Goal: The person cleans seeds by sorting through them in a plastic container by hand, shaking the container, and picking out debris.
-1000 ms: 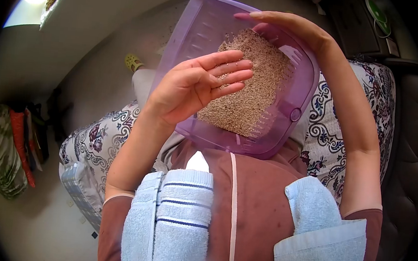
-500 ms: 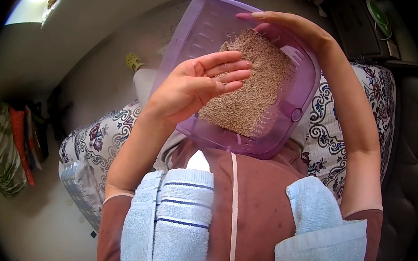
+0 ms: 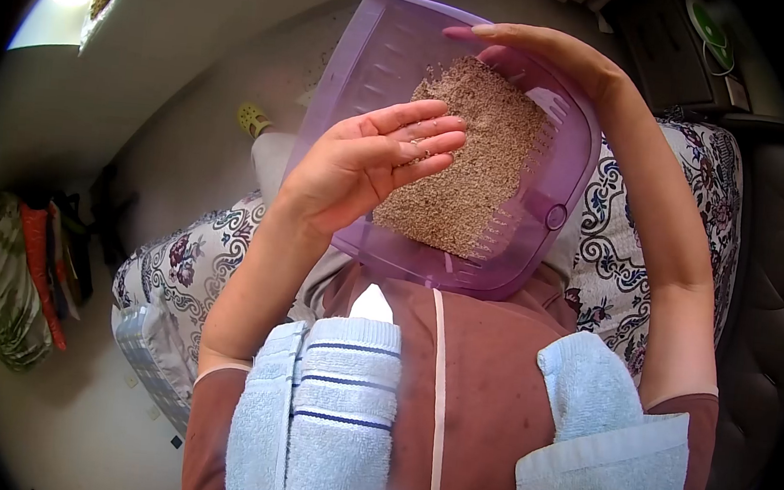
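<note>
A translucent purple plastic tray (image 3: 327,139) with slotted edges rests tilted over my lap. Loose tan granules (image 3: 471,182) are heaped inside it. My left hand (image 3: 372,151) is held palm up above the tray's near-left part, its fingers stretched out. A few small specks show on those fingers. My right arm curves around the tray's right side, and my right hand (image 3: 541,49) grips the far rim, thumb and fingers about the wall. Some of its fingers show through the purple plastic.
Patterned fabric (image 3: 198,248) covers the seat on both sides of me. Light blue towels (image 3: 345,426) hang over my shoulders. A yellow clog (image 3: 253,119) is on the floor, bags (image 3: 7,279) stand at left, and a dark cabinet (image 3: 660,59) is at upper right.
My left hand has shifted very slightly left, and its thumb and fingers have moved against each other. My right hand and the tray stay where they were.
</note>
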The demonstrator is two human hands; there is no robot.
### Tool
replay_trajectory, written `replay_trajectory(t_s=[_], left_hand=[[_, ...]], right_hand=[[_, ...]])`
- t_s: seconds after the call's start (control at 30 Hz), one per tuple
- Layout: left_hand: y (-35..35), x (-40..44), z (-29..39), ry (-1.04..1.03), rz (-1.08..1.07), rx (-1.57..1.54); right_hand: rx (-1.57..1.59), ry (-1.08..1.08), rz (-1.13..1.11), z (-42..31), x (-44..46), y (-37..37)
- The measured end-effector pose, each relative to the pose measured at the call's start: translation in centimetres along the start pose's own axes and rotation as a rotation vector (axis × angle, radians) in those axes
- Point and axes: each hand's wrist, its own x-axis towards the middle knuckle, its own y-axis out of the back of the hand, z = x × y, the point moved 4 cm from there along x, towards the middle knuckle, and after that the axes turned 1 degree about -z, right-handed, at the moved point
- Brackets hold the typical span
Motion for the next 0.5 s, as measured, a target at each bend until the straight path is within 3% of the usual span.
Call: replay_trajectory(t_s=[0.27, 0.37, 0.5], left_hand=[[0.4, 0.0, -0.5, -0.041, 0.04, 0.108], [0.0, -0.3, -0.7, -0.118, 0.169, 0.366], [-2.0, -0.7, -0.7, -0.512, 0.162, 1.211]], right_hand=[[-0.003, 0.003, -0.002, 0.0, -0.1, -0.2], [-0.009, -0.033, -0.087, 0.1, 0.1, 0.2], [0.012, -0.038, -0.105, 0.0, -0.1, 0.0]])
